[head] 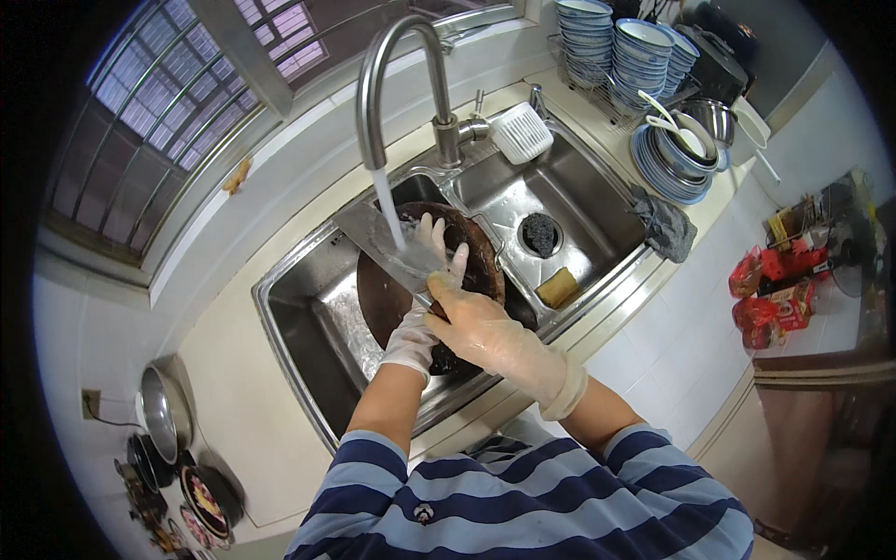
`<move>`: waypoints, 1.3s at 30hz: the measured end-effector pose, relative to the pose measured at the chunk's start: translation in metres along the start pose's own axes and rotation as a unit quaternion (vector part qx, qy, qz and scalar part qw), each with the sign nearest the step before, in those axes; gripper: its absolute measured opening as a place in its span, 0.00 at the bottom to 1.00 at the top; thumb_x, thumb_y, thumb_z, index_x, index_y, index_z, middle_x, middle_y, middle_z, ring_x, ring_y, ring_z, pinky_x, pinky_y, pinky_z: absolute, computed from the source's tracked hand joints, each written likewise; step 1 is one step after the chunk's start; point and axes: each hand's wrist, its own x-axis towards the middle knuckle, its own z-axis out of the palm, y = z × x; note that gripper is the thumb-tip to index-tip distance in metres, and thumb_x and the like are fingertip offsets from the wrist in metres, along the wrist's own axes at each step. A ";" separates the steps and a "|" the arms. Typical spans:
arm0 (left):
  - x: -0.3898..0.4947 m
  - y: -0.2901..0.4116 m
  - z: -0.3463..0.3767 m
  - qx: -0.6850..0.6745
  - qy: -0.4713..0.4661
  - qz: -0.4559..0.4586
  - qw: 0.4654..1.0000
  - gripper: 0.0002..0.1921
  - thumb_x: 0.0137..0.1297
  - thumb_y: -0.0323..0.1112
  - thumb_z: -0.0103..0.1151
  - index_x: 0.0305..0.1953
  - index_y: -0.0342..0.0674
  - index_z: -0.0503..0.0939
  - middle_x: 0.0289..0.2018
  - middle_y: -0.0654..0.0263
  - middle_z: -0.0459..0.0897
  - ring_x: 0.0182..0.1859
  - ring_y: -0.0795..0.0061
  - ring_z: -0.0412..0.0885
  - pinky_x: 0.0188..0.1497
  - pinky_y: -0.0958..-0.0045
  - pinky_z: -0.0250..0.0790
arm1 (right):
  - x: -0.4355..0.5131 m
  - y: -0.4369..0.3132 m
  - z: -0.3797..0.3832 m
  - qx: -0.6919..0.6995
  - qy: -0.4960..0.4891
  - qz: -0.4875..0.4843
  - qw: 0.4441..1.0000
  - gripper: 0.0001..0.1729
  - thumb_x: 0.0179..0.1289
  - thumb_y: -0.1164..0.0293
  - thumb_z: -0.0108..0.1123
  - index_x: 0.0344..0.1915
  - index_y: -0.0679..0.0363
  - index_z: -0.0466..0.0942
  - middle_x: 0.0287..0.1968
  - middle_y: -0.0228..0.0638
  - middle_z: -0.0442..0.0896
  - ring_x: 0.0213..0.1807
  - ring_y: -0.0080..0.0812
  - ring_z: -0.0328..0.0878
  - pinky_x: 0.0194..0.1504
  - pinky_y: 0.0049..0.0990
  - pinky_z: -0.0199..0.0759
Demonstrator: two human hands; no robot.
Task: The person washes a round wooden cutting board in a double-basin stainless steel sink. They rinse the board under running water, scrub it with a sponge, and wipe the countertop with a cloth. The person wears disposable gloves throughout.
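Note:
My right hand, in a pale translucent glove, grips the handle of a broad-bladed cleaver. Water from the curved faucet runs onto the flat of the blade. Beneath the cleaver, my gloved left hand reaches across a round dark-brown chopping board, its fingers spread beyond the blade. The blade and my right hand hide part of that palm, so its contact with the blade or board is unclear. The board leans in the left basin of a steel double sink, against the divider side.
In the right basin are a dark scouring pad on the drain, a yellow sponge and a white slotted holder. A grey rag hangs over the rim. Stacked bowls and plates stand on the right counter.

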 end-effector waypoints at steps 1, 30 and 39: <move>0.003 0.011 -0.001 -0.037 -0.034 -0.015 0.999 0.39 0.65 0.50 0.57 0.71 0.37 0.56 0.72 0.51 0.56 0.72 0.47 0.55 0.71 0.47 0.47 | 0.003 0.002 0.000 0.017 0.022 -0.014 1.000 0.30 0.68 0.61 0.52 0.62 0.70 0.61 0.45 0.60 0.80 0.49 0.58 0.78 0.50 0.48 0.71; -0.065 0.027 -0.055 -0.126 -0.066 0.118 0.983 0.23 0.53 0.27 0.61 0.54 0.37 0.76 0.49 0.46 0.75 0.51 0.45 0.73 0.55 0.55 0.69 | 0.076 0.067 -0.030 0.332 -0.111 0.100 0.931 0.26 0.59 0.77 0.56 0.59 0.69 0.69 0.40 0.37 0.82 0.28 0.19 0.73 0.29 0.18 0.65; -0.169 -0.084 -0.138 0.063 -0.633 0.044 0.771 0.32 0.58 0.32 0.60 0.66 0.43 0.67 0.65 0.54 0.67 0.66 0.52 0.67 0.69 0.58 0.61 | 0.120 0.059 -0.025 0.377 -0.134 0.093 0.912 0.25 0.69 0.50 0.56 0.40 0.64 0.76 0.20 0.28 0.71 0.17 0.19 0.64 0.20 0.20 0.64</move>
